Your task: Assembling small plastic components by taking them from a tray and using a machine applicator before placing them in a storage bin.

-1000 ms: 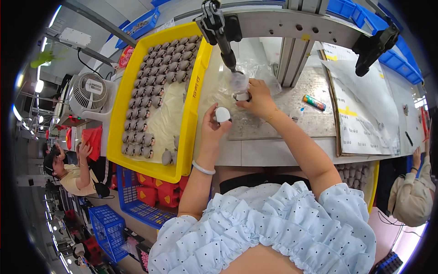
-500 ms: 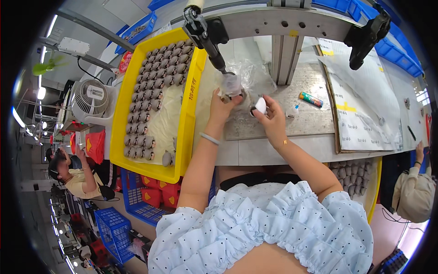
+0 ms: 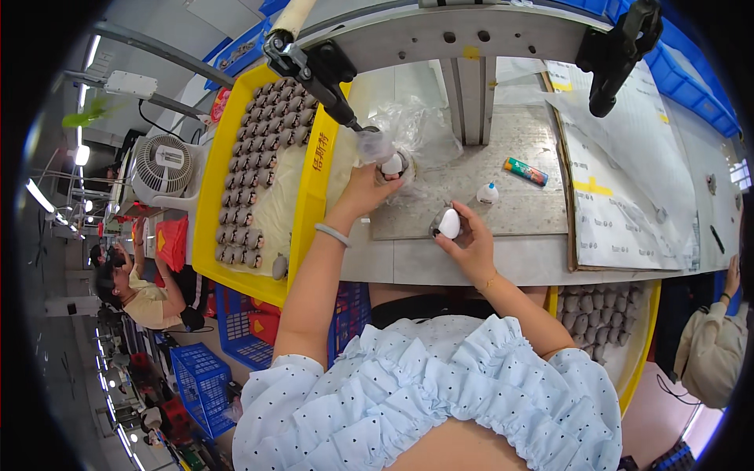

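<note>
My left hand is closed around a small grey-and-white figure, just below the plastic-wrapped tip of a toggle clamp. Whether the tip presses on the figure I cannot tell. Nearer to me and to the right, my right hand pinches a second piece, an egg-shaped grey-and-white figure, its smooth white side showing between thumb and fingers. A small white bottle with a blue tip stands on the metal plate beyond this hand. A green-and-orange tube-shaped item lies farther right.
At left stands a yellow tray with rows of grey figures. A metal frame spans the far side, over crumpled clear plastic. Sheeted cardboard lies right. Another yellow tray sits below the table edge; people work either side.
My right hand has drawn toward me, away from the left, with its figure. The white face of the figure in my left hand now shows. The whole view has shifted slightly.
</note>
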Action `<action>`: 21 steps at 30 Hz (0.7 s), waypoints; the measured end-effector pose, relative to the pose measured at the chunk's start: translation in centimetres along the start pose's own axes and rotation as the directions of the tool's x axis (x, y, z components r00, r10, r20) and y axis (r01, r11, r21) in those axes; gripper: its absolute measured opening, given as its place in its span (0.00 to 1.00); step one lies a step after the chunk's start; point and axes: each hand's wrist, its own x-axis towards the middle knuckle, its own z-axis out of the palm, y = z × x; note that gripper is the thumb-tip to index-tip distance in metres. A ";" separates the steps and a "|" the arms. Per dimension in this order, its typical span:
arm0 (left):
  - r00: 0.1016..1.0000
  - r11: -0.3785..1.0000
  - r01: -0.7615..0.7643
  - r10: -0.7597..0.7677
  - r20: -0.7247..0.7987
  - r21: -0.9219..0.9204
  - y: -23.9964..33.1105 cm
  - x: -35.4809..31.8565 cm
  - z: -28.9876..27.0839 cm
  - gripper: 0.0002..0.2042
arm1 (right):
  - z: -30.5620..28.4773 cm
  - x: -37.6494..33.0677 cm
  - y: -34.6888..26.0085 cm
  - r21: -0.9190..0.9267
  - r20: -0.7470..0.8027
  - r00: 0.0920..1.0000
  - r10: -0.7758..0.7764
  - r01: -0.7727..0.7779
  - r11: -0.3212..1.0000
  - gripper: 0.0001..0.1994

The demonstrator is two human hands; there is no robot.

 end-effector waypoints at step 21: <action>0.638 0.717 -0.610 0.697 -0.328 0.337 9.7 -6.0 -12.4 0.26 | -0.9 -1.0 0.7 0.016 0.028 0.999 0.032 -0.033 0.999 0.32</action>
